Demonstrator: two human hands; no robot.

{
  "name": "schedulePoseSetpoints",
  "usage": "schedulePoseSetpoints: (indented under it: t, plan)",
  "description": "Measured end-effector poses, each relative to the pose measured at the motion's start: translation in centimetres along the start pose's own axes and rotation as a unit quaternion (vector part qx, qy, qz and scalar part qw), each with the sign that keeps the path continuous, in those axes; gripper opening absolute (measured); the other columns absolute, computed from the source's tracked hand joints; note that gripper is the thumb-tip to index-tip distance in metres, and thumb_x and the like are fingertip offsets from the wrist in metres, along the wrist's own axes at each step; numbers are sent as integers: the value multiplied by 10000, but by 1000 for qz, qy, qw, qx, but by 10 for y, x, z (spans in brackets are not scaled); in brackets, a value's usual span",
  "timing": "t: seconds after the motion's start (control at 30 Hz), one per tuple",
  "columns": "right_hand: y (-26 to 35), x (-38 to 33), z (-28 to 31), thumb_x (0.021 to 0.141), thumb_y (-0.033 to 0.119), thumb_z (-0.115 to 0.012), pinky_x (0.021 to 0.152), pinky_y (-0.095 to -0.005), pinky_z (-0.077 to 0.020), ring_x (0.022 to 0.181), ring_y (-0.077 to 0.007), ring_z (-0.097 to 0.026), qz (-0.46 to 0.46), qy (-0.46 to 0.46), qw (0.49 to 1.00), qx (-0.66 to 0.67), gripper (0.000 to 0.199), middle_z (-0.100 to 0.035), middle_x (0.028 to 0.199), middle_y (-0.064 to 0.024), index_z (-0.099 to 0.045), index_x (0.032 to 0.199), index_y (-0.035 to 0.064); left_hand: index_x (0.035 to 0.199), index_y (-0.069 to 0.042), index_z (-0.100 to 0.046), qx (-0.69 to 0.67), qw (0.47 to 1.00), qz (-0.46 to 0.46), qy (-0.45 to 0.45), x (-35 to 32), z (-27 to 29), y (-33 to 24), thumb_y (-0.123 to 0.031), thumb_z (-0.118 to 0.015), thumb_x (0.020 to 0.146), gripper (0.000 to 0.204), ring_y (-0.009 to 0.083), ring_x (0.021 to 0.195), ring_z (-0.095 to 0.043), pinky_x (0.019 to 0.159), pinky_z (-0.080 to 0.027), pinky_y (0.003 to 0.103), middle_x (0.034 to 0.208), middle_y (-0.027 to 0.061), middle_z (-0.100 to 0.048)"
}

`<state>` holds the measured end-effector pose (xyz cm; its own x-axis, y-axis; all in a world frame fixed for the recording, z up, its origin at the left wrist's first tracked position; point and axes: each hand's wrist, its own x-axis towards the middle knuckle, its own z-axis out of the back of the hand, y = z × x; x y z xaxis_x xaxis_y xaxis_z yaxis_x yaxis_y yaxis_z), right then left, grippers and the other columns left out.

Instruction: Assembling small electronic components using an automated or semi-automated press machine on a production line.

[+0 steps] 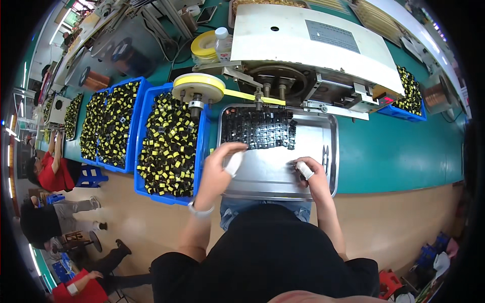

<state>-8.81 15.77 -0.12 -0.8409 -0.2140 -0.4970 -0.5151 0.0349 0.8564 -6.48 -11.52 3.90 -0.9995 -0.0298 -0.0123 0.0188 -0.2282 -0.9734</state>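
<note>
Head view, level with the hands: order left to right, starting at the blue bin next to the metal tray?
Blue bin of black-and-yellow parts → left hand → right hand → slim dark tool → right-hand stretch of green worktop.

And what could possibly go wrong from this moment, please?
The left hand is close to the rows of black parts in the metal tray; a brush might disarrange them.

The left forearm looks near the blue bin, which is full of loose black-and-yellow pieces; a bump could spill some.
</note>
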Motion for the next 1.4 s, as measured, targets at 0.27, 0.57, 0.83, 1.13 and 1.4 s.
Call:
schedulePoseSetpoints:
  t: [0.27,0.57,0.83,1.13,1.4]
  plan:
    - [4,3,-3,883,73,-621,459,-190,-305,509,-47,-442,11,15,999,38,129,-617,708,-45,-594,992,9,1257,-28,-470,-433,883,181,-14,79,-64,31,-255,-454,992,349,220,1091,-583,908,-464,321,1190,133,-596]
    - [5,15,-24,884,72,-570,493,-210,-347,570,-77,-485,104,-33,994,16,145,-666,871,-88,-557,1023,33,1136,25,-554,-809,535,212,121,112,-80,59,-171,-572,928,287,240,992,-600,852,-513,336,1064,127,-617]
    - [26,63,-67,925,37,-545,528,-179,-381,612,-54,-491,269,-72,960,7,115,-661,967,-98,-547,1034,2,1120,-95,-596,-693,682,187,138,27,-66,44,-230,-520,970,215,141,917,-622,749,-506,252,1079,59,-637]
    - [37,86,-104,947,37,-511,504,-164,-339,593,-27,-460,337,-112,934,-31,146,-675,951,-68,-551,1085,11,1131,-71,-540,-679,710,150,111,-43,-9,36,-195,-479,985,201,165,925,-600,710,-474,242,1131,126,-603]
    - [27,93,-99,943,54,-533,496,-165,-335,581,-28,-456,358,-146,920,-66,146,-675,935,-72,-561,1080,13,1155,-105,-547,-655,736,120,124,-42,0,37,-220,-462,993,216,152,959,-605,703,-458,232,1148,107,-608]
